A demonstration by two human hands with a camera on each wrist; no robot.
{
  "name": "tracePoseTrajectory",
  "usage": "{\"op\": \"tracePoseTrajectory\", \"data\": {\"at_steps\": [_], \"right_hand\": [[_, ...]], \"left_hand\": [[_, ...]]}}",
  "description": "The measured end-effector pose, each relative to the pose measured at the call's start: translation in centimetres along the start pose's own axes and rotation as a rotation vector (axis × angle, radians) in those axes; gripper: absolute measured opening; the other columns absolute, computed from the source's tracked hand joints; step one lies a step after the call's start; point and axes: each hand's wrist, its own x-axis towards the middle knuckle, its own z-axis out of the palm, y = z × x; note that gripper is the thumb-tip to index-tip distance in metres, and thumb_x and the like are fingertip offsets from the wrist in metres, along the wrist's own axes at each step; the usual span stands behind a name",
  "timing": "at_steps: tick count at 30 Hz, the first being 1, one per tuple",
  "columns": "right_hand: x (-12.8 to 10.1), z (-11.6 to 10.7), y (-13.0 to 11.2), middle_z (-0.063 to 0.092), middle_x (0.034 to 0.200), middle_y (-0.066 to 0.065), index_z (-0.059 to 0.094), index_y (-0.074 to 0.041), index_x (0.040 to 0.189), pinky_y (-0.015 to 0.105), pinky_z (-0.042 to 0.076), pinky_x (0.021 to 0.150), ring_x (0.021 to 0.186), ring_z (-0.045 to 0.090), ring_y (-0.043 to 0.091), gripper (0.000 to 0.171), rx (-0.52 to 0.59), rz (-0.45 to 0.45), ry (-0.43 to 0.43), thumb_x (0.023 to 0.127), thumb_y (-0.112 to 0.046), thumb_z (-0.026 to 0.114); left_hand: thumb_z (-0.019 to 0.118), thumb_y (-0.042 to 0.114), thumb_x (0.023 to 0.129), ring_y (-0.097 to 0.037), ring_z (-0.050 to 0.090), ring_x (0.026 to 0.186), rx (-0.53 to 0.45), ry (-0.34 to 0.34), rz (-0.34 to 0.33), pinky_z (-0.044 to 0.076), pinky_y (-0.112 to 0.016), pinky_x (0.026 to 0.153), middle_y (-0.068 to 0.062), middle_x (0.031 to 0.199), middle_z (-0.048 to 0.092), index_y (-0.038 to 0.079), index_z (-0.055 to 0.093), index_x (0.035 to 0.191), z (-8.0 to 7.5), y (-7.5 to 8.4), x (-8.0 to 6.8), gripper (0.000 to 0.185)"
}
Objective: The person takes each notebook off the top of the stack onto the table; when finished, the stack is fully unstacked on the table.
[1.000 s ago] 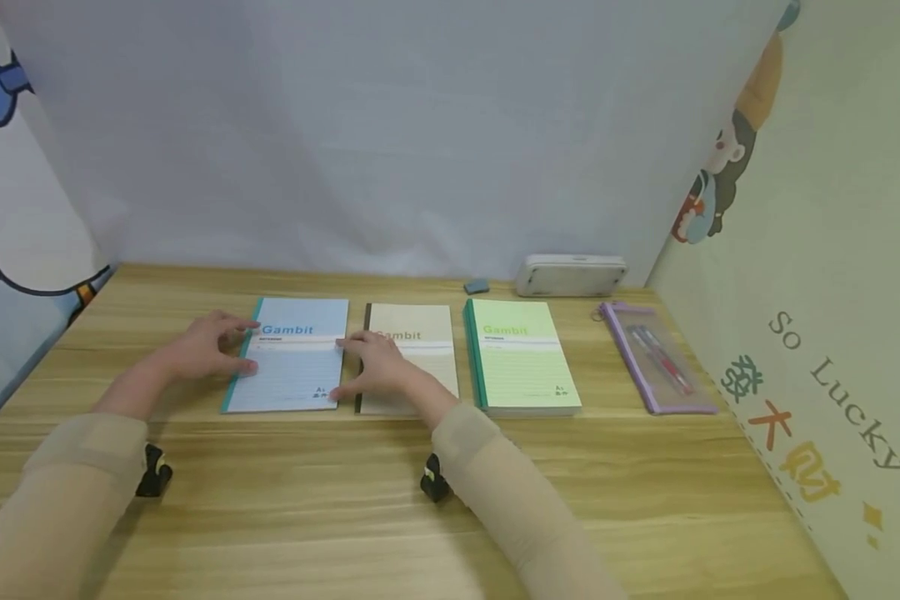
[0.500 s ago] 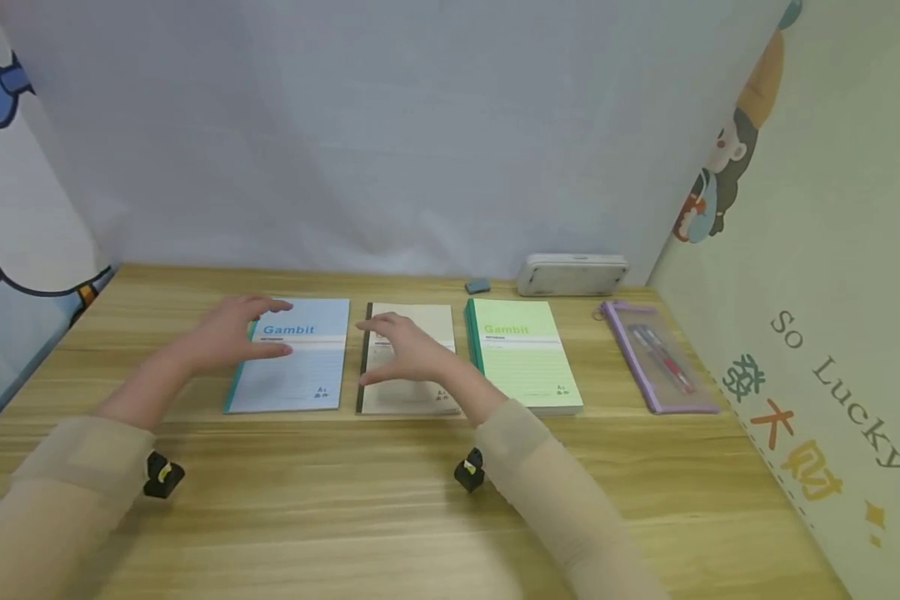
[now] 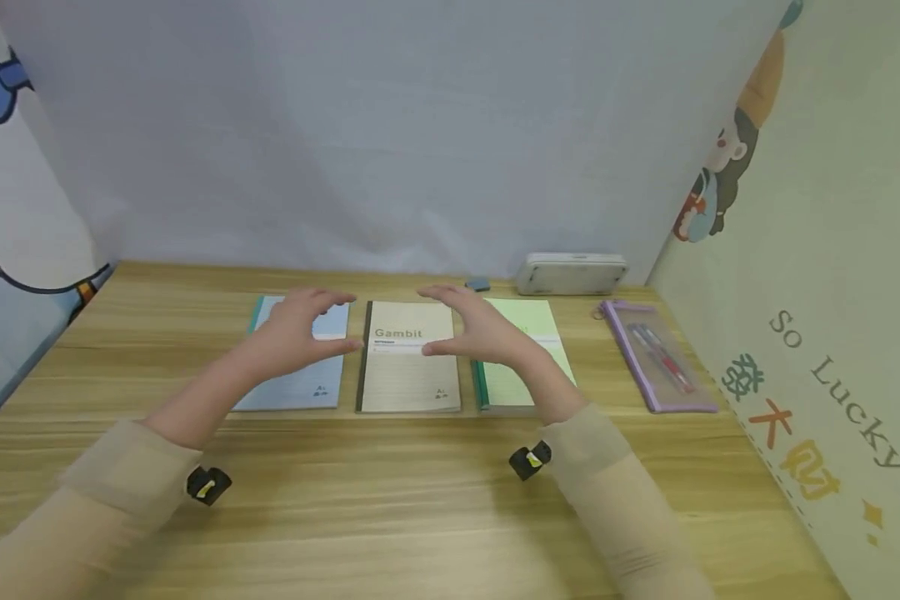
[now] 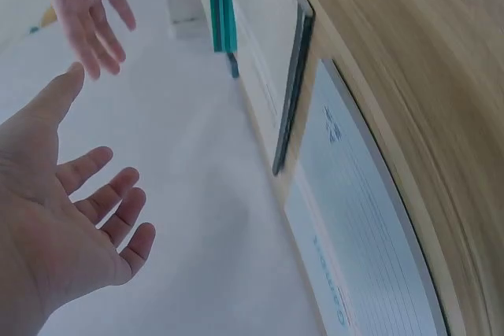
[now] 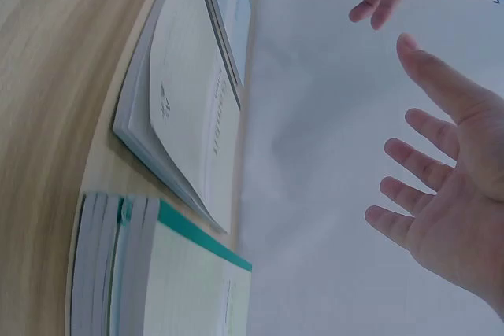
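Observation:
My left hand (image 3: 300, 333) hovers over the blue notebook (image 3: 292, 390), thumb and fingers spread and pointing right toward the beige notebook. Over the left part of the green notebooks (image 3: 521, 317) my right hand (image 3: 487, 329) is held the same way, pointing left. Neither hand holds anything. Between them lies the beige notebook (image 3: 408, 375) with its dark spine on the left, flat on the table. In the right wrist view the green notebooks form a stack (image 5: 118, 273) of several, while the beige notebook's cover (image 5: 185, 76) lifts slightly at a corner.
To the right lies a purple-edged zip pouch (image 3: 656, 358) with pens inside. A white box-like case (image 3: 572, 275) and a small grey-blue eraser-like block (image 3: 477, 285) are at the back of the wooden table (image 3: 375, 500), before a white cloth backdrop.
My left hand has moved right, from the blue notebook's left edge across it. My right hand has left the blue notebook's right edge and moved right past the beige notebook. The notebooks stay put.

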Motion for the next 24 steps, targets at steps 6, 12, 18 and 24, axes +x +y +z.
{"op": "tracePoseTrajectory", "data": {"at_steps": [6,12,18,24], "right_hand": [[-2.5,-2.4,2.4,0.028,0.142,-0.003,0.033,-0.027,0.137,0.046,0.029,0.102,0.131,0.026,0.019,0.075,0.004,-0.014,0.110,0.074,-0.044,0.068],[-4.6,-3.9,4.6,0.029,0.143,-0.003,0.033,-0.029,0.137,0.050,0.025,0.102,0.132,0.024,0.019,0.072,0.026,-0.036,0.174,0.075,-0.037,0.070],[-6.8,-5.1,6.9,0.028,0.143,-0.004,0.029,-0.032,0.138,0.051,0.022,0.104,0.133,0.021,0.021,0.074,0.051,0.028,0.152,0.075,-0.040,0.068],[-8.6,-5.8,9.0,0.020,0.147,-0.001,0.023,-0.036,0.139,0.057,0.022,0.101,0.134,0.019,0.027,0.079,0.014,0.128,0.150,0.074,-0.043,0.068]], "left_hand": [[0.058,0.063,0.072,-0.033,0.028,0.126,-0.023,-0.002,0.015,0.022,-0.061,0.095,-0.009,0.137,0.036,0.019,0.036,0.136,1.9,4.0,0.8,0.080],[0.058,0.060,0.074,-0.030,0.024,0.130,-0.074,-0.013,0.037,0.019,-0.058,0.100,-0.008,0.139,0.034,0.017,0.032,0.138,3.7,6.2,2.0,0.081],[0.062,0.058,0.072,-0.028,0.023,0.132,-0.134,-0.021,0.062,0.023,-0.050,0.104,-0.006,0.142,0.031,0.016,0.027,0.140,5.8,7.5,3.7,0.087],[0.067,0.055,0.069,-0.027,0.021,0.133,-0.211,-0.029,0.077,0.023,-0.046,0.105,-0.005,0.145,0.024,0.013,0.021,0.142,7.7,8.6,5.2,0.096]]}}
